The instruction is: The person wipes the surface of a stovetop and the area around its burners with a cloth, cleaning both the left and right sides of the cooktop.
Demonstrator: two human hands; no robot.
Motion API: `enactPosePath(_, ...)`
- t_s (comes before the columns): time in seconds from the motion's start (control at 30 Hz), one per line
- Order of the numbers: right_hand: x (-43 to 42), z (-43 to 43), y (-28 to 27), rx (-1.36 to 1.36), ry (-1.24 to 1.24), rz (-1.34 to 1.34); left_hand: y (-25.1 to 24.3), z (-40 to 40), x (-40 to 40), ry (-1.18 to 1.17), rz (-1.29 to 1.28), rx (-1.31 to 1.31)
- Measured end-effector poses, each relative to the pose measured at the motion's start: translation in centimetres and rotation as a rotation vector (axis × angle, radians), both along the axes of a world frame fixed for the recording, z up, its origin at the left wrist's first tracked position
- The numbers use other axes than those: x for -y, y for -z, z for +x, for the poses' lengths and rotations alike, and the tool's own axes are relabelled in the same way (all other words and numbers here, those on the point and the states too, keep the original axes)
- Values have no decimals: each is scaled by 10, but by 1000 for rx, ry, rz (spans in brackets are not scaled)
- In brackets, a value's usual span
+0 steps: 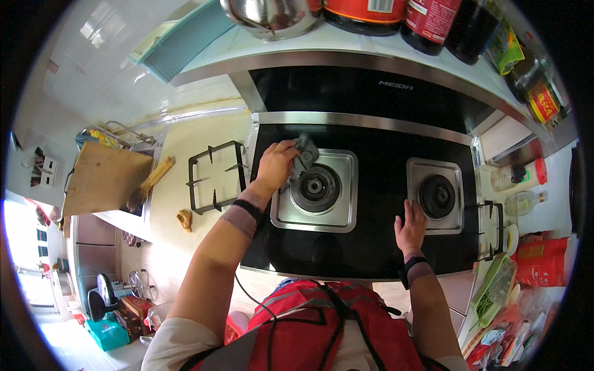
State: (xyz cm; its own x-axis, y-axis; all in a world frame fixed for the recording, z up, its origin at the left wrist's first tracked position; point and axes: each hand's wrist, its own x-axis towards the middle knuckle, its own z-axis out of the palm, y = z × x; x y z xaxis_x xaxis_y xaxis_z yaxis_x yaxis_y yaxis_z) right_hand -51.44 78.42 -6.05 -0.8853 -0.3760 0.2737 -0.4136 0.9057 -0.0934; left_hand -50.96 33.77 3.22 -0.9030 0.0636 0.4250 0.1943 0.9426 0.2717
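Observation:
A bunched grey cloth [305, 155] is under the fingers of my left hand [277, 162], at the upper left corner of the left burner's steel drip tray [343, 218]. The dark left burner [315, 186] sits in that tray, close to the cloth. My right hand [411, 228] lies with its fingers apart on the black glass gas stove [380, 185], its fingertips at the lower left edge of the right burner's steel tray [448, 225]. Nothing shows in my right hand. The right burner [436, 196] is just above it.
One black pan support [192, 185] lies on the counter left of the stove, near a bamboo brush [158, 176] and a wooden board [102, 178]. Another pan support [500, 229] stands at the right edge. Bottles and a steel pot [274, 18] line the shelf above.

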Motion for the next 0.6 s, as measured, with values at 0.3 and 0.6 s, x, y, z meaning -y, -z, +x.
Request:
enactPosePath(0.3,1,-1,-6,50,32,-23,31,-84,-20,500,-87,426)
enactPosePath(0.6,2,-1,-6,66,28,-26,54,-103,-8,689,-126,555)
